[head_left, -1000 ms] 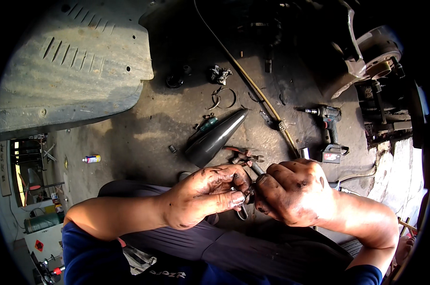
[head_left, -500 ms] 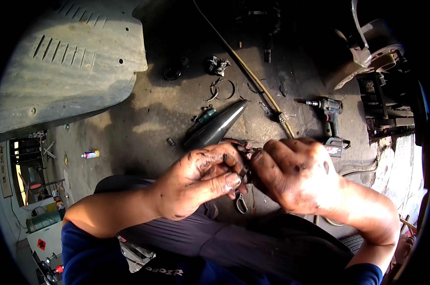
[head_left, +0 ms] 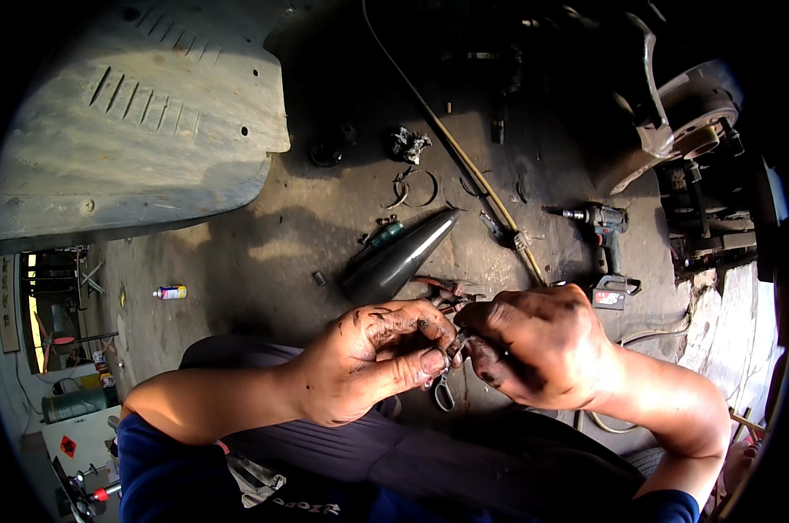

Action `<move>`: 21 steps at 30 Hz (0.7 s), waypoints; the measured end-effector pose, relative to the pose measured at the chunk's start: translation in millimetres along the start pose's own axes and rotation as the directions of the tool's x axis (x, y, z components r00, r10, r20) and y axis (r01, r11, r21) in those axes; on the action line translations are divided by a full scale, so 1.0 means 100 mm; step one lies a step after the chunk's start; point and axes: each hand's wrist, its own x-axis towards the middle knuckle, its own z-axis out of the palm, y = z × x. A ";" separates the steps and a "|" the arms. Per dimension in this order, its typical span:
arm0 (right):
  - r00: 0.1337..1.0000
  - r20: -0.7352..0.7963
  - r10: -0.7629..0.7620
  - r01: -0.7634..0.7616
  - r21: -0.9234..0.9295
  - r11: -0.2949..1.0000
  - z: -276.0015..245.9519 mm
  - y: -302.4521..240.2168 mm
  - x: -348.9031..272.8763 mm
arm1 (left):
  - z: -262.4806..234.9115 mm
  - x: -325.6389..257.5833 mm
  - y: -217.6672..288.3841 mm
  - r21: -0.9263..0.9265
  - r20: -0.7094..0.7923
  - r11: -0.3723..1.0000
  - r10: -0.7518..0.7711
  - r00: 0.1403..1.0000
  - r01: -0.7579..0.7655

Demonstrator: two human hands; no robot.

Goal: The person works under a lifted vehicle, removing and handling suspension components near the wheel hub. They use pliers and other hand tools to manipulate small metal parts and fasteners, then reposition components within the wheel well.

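Low over the person's lap, both greasy hands meet around a small metal part (head_left: 453,342) pinched between their fingertips. The left hand (head_left: 372,362) curls its grip closed on the part from the left, thumb pressed along the lower side, and the right hand (head_left: 542,344) closes its grip on it from the right, fingers folded tight. A metal ring (head_left: 444,394) hangs just below the pinch, between the two thumbs; what exactly it is fastened to cannot be made out. On the concrete floor (head_left: 255,261) just beyond the knuckles lie red-handled pliers (head_left: 438,288), and a dark tapered cone (head_left: 399,257) rests beside them, pointing up and right. Farther right stands a cordless drill (head_left: 608,235), next to a long yellowish rod (head_left: 473,170) running diagonally. A grey plastic underbody panel (head_left: 133,131) fills the upper left, and a wheel hub (head_left: 699,113) sits at the upper right. A small spray can (head_left: 169,292) lies well apart on the left
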 end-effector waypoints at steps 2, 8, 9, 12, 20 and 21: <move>0.995 0.039 0.096 -0.104 0.327 0.940 -0.05 0.01 0.02 | -0.02 -0.01 0.03 -0.003 0.040 1.000 0.017 0.999 -0.017; 0.673 0.697 0.248 -0.734 0.671 0.106 -0.17 -0.06 0.03 | -0.06 -0.02 0.06 0.013 0.196 1.000 0.022 0.980 -0.024; 0.689 0.694 0.208 -0.720 0.689 0.087 -0.14 -0.04 0.01 | -0.06 -0.03 0.05 0.013 0.205 1.000 0.010 0.979 -0.013; 0.696 0.701 0.152 -0.716 0.692 0.088 -0.10 0.01 -0.06 | -0.03 -0.01 0.08 0.043 0.238 0.998 -0.051 0.970 0.042; 0.772 0.619 0.141 -0.634 0.740 0.222 -0.05 -0.03 -0.14 | -0.01 0.02 0.13 0.396 0.337 0.903 0.025 0.941 -0.166; 0.808 0.581 0.097 -0.579 0.753 0.312 -0.02 -0.01 -0.16 | -0.01 0.03 0.12 0.411 0.363 0.892 0.030 0.931 -0.190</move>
